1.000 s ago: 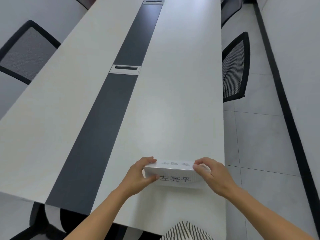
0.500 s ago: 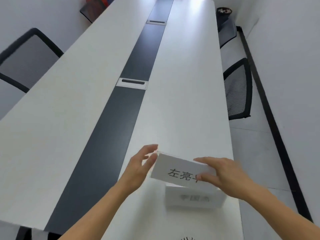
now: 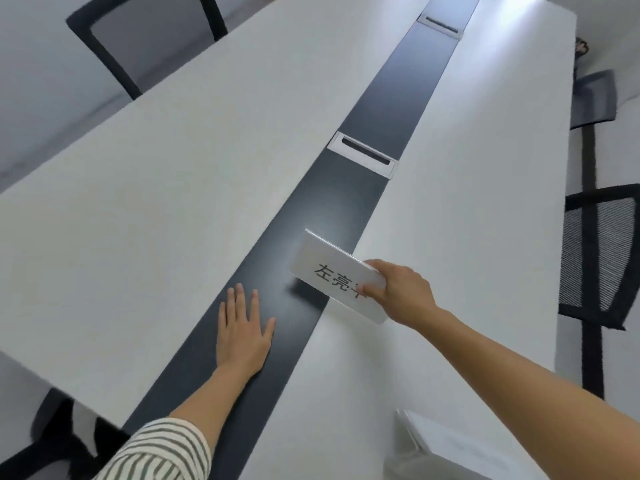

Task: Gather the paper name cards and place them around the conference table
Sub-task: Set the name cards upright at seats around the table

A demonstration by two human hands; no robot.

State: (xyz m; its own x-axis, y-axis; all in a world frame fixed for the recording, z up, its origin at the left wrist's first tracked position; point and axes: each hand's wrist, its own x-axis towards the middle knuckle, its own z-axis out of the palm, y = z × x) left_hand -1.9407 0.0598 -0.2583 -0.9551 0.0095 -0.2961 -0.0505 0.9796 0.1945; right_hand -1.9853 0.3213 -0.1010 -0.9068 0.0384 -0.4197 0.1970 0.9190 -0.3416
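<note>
While left hand (image 3: 243, 332) lies flat, open, right hand (image 3: 401, 292) grips name card (image 3: 332, 271), long axis slanting down-right.

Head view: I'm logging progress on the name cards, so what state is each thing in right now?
Card: held above the table by one end, tilted, print up.
Right hand: gripping the card.
Left hand: empty, flat on the dark strip.
Stack: lying near the table's right edge, untouched.
Near port: lid shut.
Far port: lid shut.
Chairs: empty.
</note>
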